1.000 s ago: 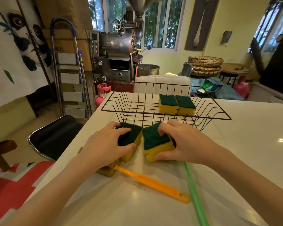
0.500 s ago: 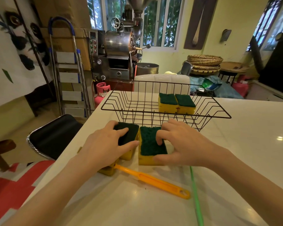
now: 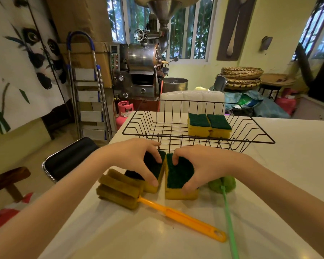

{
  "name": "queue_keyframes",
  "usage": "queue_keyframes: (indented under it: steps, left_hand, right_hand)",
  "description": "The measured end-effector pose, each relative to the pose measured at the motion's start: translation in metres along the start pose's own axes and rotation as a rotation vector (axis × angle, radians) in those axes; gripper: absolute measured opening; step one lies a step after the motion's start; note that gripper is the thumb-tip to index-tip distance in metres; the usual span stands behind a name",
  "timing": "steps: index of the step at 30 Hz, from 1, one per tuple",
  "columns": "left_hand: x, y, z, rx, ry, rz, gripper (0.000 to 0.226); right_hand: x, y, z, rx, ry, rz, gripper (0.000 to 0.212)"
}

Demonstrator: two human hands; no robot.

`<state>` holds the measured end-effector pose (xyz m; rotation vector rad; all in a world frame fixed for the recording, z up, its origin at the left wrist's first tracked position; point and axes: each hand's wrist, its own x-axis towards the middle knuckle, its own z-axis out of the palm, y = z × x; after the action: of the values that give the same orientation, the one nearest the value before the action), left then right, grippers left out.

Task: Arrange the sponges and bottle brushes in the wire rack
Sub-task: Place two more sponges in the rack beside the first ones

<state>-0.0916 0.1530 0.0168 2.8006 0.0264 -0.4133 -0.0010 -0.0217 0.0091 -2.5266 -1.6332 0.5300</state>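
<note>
A black wire rack stands on the white table, with two yellow-and-green sponges side by side in its right half. In front of the rack, my left hand grips one sponge and my right hand grips another sponge; both sponges rest side by side on the table. An orange-handled bottle brush with a brownish foam head lies just below my left hand. A green bottle brush lies to the right, its head beside my right hand.
A black chair seat sits off the table's left edge. Beyond the table's far edge are a white chair back, a pink gas cylinder, a step ladder and a steel machine.
Both hands have shifted their grip on the two sponges and drawn them upright side by side; the brush heads that the hands hid are now visible.
</note>
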Motion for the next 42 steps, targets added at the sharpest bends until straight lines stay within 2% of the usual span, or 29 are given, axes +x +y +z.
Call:
queue_keyframes:
  steps: [4,8,14,18,22,25,29,35,42]
  left_hand:
    - [0.012,-0.009,-0.010,-0.028,-0.157,0.030,0.049]
    - [0.022,-0.020,-0.004,-0.022,-0.183,0.096,0.055]
    - [0.022,-0.021,-0.001,0.014,-0.061,0.161,0.055]
    - [0.013,-0.013,-0.016,-0.076,-0.041,0.192,0.051]
    - [0.004,-0.008,-0.046,-0.263,-0.066,0.212,0.052]
    - [0.005,-0.005,-0.068,-0.289,-0.017,0.217,0.055]
    - [0.022,-0.006,-0.093,-0.252,0.094,0.226,0.051]
    - [0.071,-0.021,-0.108,-0.253,0.172,0.182,0.054]
    - [0.140,-0.050,-0.098,-0.066,0.141,0.072,0.057]
  right_hand:
    - [0.003,-0.002,-0.003,-0.010,-0.030,0.008,0.060]
    - [0.002,0.003,-0.002,0.019,-0.039,0.011,0.060]
    - [0.003,0.003,-0.007,-0.018,-0.020,-0.020,0.055]
    - [-0.011,0.008,-0.029,0.024,0.032,-0.047,0.050]
    - [-0.027,0.018,-0.060,0.164,0.065,-0.079,0.047]
    - [-0.030,0.023,-0.083,0.209,0.097,-0.100,0.046]
    - [-0.018,0.029,-0.107,0.184,0.199,-0.106,0.051]
    - [0.016,0.056,-0.125,0.164,0.265,-0.019,0.045]
    - [0.060,0.082,-0.124,0.147,0.359,0.045,0.051]
